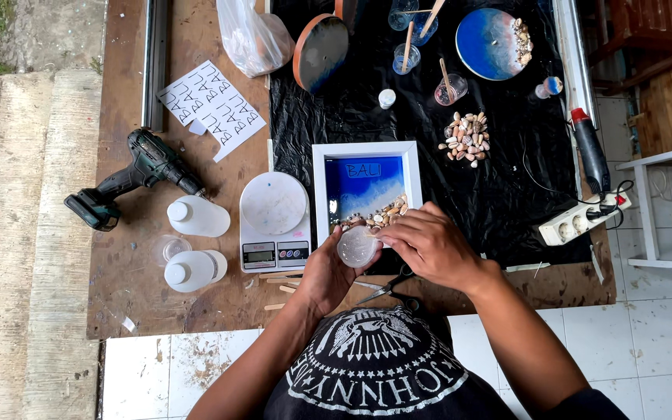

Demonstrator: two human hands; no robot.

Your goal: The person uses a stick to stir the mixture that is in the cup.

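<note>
a person's left hand (328, 272) cups a small clear plastic cup (358, 246) while the right hand (429, 245) pinches at its rim, just below the white-framed blue resin picture (367, 187); likely mid-decorating, a steady pour or pick seems due next.

White frame (320, 187) holds blue-and-white resin; green-black drill (130, 179); round blue disc (490, 43).

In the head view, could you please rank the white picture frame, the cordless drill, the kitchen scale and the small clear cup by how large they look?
1. White picture frame
2. Cordless drill, close to the frame
3. Kitchen scale
4. Small clear cup, held in the left hand, touched by the right hand
</note>
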